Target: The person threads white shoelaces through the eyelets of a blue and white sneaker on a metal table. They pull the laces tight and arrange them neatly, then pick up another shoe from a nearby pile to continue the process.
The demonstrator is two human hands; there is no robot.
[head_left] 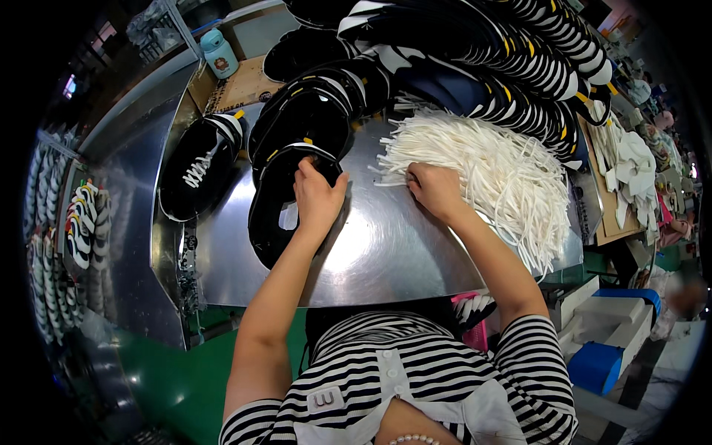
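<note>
A laced black shoe upper (199, 165) lies at the left edge of the steel worktable (386, 252), below a mint-green bottle (220, 53) at the far-left corner. Just right, the left hand (317, 199) closes over the rim of an unlaced black upper (278, 204), fingers curled on it. The right hand (434, 189) presses into a heap of white laces (497, 167); whether it pinches one cannot be told. Stacked striped uppers (534, 67) crowd the far edge.

The right hand (436, 189) hides the white lace (482, 167) ends beneath it. The left hand (317, 199) covers part of the black shoe upper (278, 208). Far-right workstations blur.
</note>
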